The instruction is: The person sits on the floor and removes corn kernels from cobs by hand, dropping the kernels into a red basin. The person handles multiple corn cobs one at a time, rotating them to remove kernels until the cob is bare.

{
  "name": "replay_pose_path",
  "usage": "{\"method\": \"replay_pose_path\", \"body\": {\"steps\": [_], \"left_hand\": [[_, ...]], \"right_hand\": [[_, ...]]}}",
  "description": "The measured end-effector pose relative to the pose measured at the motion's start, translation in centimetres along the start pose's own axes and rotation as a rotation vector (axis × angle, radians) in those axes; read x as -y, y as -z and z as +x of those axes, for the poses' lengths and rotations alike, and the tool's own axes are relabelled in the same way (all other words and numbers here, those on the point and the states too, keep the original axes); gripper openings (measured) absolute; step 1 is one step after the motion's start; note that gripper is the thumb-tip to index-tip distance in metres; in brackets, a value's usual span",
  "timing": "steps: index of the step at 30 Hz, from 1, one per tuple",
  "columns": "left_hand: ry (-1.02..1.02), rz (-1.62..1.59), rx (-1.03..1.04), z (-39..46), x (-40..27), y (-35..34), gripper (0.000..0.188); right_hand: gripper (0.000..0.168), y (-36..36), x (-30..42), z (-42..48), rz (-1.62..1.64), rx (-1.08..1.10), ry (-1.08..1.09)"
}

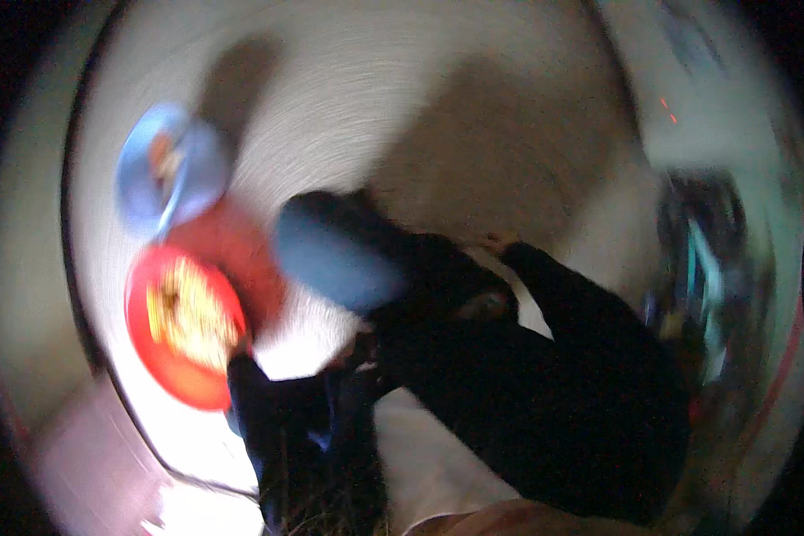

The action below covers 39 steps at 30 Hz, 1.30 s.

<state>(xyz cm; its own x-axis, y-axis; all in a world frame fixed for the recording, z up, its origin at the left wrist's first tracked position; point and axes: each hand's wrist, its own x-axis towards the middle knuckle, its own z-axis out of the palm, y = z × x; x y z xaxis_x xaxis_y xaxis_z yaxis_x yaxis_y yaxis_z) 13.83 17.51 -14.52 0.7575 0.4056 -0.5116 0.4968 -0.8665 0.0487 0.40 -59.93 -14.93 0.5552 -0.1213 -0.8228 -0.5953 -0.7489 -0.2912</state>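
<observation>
Strong blur and deep shadow make my own hands hard to pick out. Dark-clad limbs (543, 402) cross the lower middle of the head view. A small bit of what looks like a hand (499, 242) shows at the end of one dark sleeve; whose it is, and whether it holds anything, I cannot tell. Near the middle lies a rounded blue-grey thing (335, 254), perhaps a cap, against black cloth. To its left, a red bowl or basin (147, 328) holds yellowish pieces (194, 311). Just above it is a blue container (137, 161) with a few brownish and pale pieces inside.
The pale surface (321, 114) carries broad shadows and has a dark edge curving down its left side. Beyond its right edge are blurred dark and turquoise things (703, 268). Dark clothing (308, 435) stands close to the red bowl. A brownish cloth (509, 519) shows at the bottom.
</observation>
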Motion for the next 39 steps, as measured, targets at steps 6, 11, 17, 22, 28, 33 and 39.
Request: {"method": "replay_pose_path", "body": {"steps": [6, 11, 17, 22, 28, 33, 39], "left_hand": [[0.184, -0.100, -0.135, -2.0, -5.1, -1.7, 0.039], [0.301, 0.111, -0.400, -7.8, -2.4, -2.6, 0.019], [0.232, 0.075, -0.493, -10.7, -2.3, 0.1, 0.019], [0.024, -0.025, -0.384, -19.7, -7.3, 8.4, 0.018], [0.116, -0.227, -0.463, -25.5, -6.7, 22.5, 0.013], [-0.062, -0.111, -0.439, -27.4, -7.1, 15.4, 0.024], [0.024, -0.095, -0.419, -27.9, -8.8, 11.2, 0.025]], "right_hand": [[0.030, 15.7, 18.7, 7.9, 0.709, -0.105, 0.302], [0.026, 13.5, 46.7, -0.3, 0.520, -0.022, 0.849], [0.021, 4.8, 58.1, -20.1, 0.275, 0.408, 1.531], [0.022, 3.9, 62.2, -26.9, -0.657, 0.383, 2.005], [0.024, 5.8, 68.1, -31.0, -0.603, 0.348, 1.497], [0.023, 6.8, 67.1, -31.7, -0.486, 0.454, 1.418], [0.024, 4.8, 59.3, -25.7, -0.382, 0.469, 1.191]]}}
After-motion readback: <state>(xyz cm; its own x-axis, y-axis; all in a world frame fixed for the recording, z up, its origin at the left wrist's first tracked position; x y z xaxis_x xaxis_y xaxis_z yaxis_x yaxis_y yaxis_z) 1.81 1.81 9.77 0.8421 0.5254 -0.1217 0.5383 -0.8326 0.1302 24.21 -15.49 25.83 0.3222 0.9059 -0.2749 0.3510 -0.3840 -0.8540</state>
